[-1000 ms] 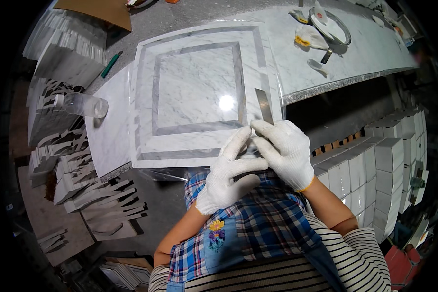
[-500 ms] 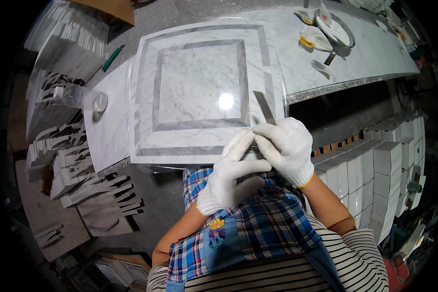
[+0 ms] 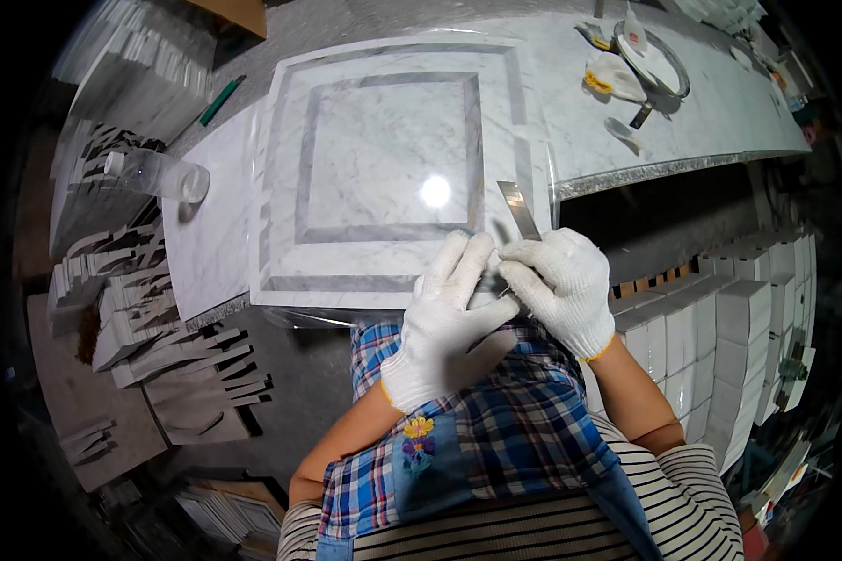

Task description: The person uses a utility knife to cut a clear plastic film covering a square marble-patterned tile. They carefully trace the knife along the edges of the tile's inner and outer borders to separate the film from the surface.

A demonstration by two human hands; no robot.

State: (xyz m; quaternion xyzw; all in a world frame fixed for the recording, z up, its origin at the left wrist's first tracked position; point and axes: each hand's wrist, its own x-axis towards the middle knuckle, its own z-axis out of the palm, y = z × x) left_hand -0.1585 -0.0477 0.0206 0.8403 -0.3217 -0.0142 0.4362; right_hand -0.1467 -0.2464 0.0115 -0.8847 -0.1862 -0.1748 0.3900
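Note:
Both my hands wear white knitted gloves with yellow cuffs and meet at the near right edge of a square marble panel [image 3: 365,257]. White with inlaid grey bands, the panel has clear plastic film around its edges. A narrow flat metal blade [image 3: 517,208] sticks up from my right hand [image 3: 563,288], gripped between thumb and fingers; its lower end is hidden in the glove. My left hand [image 3: 451,323] has its fingers stretched over the panel's edge, thumb apart, nearly touching the right fingertips. A small whitish bit seems to lie between the hands, too unclear to name.
A clear plastic bottle [image 3: 164,176] lies on a marble slab to the left, below a green tool [image 3: 220,103]. On the right slab are a round dish [image 3: 662,64] and a spare glove [image 3: 616,79]. Stacked pale blocks [image 3: 697,327] stand lower right; stone strips [image 3: 192,360] lie lower left.
My left fingers have straightened and spread a little over the panel's edge, away from the right hand. My right hand with the blade has shifted slightly right; the view has moved a little.

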